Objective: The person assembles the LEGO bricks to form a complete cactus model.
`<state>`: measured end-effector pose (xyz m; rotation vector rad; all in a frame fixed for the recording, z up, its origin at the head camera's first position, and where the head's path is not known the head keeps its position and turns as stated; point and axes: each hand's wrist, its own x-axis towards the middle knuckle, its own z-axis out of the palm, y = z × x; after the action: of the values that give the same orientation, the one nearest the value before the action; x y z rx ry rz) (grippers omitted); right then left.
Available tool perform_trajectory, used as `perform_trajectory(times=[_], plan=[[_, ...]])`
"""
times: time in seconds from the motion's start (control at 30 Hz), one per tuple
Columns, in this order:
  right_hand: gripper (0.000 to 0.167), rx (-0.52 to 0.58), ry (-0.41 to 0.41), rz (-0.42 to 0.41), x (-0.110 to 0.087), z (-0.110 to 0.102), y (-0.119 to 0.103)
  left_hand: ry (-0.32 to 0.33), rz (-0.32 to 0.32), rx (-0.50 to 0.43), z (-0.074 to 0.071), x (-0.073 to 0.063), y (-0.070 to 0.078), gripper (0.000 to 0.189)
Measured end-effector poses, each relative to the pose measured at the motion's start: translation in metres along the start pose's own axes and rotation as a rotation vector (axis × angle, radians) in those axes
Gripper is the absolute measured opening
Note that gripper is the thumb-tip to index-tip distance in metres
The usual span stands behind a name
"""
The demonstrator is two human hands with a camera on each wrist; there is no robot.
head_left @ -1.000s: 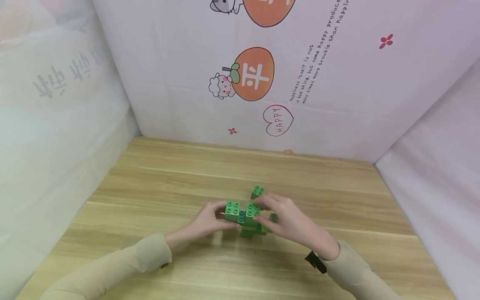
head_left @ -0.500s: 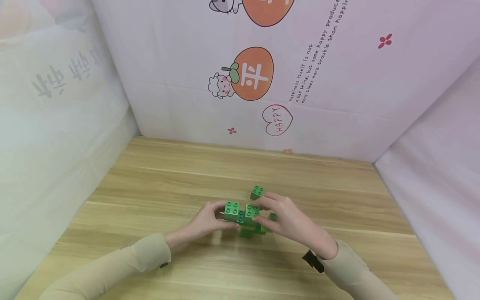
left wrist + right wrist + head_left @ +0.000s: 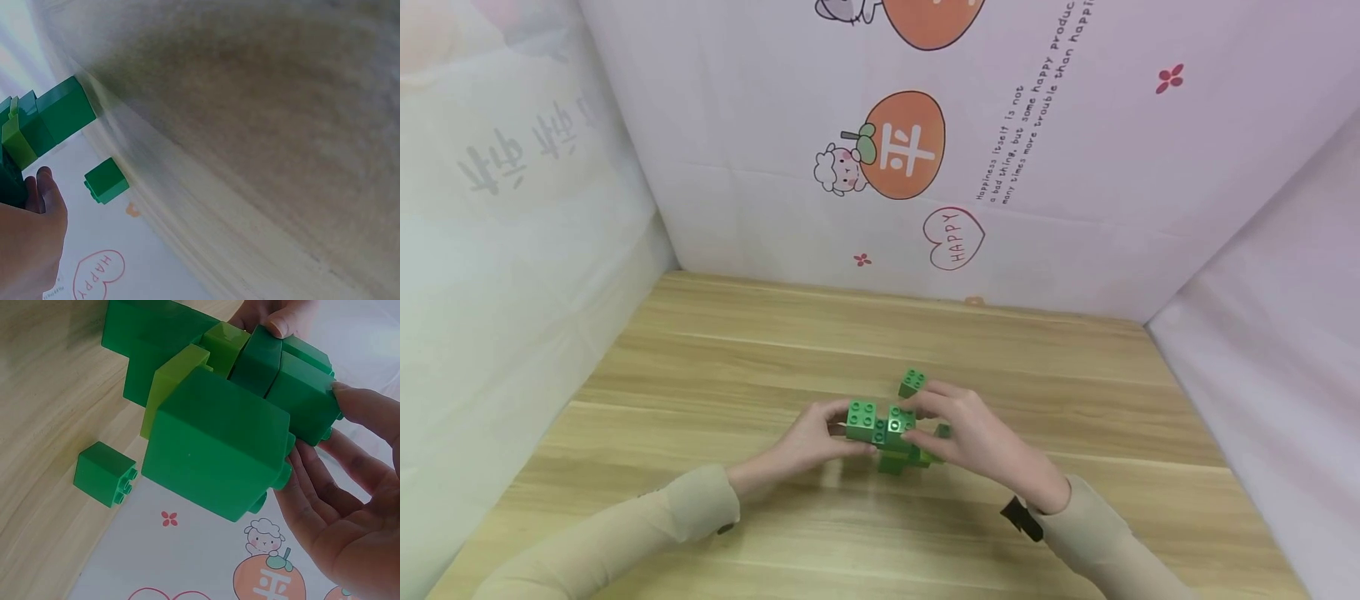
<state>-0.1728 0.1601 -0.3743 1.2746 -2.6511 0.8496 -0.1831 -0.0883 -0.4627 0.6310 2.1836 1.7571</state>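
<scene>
A structure of green building blocks stands between both hands, with light-green blocks (image 3: 225,345) in its middle. On top are two studded green blocks, the left one (image 3: 862,419) and the right one (image 3: 896,427). My left hand (image 3: 811,439) grips the structure's left side, thumb in front and fingers behind. My right hand (image 3: 968,427) pinches the upper right block (image 3: 301,397) between thumb and fingers. A large green block (image 3: 215,447) juts out nearest the right wrist camera. Some lower blocks are hidden by the hands in the head view.
A single loose green block (image 3: 912,382) sits on the wooden table (image 3: 760,333) just behind the right hand's fingertips. White printed cloth (image 3: 775,208) walls off the back and both sides of the table.
The head view has drifted slightly, shifting everything a little left and up. Both hands keep the same hold on the block structure, and the loose block stays where it was.
</scene>
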Motion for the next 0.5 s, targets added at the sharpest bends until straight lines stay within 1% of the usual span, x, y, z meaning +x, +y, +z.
perform_trajectory(times=[0.2,0.5], plan=[[0.032,-0.003,0.007,0.001,0.0,0.0009,0.001,0.011,-0.006,0.006,0.0003,-0.0001,0.0005,0.048],[0.032,0.019,0.005,0.012,-0.0024,0.0019,0.0018,-0.001,0.001,0.003,0.0004,-0.0012,0.0011,0.049]])
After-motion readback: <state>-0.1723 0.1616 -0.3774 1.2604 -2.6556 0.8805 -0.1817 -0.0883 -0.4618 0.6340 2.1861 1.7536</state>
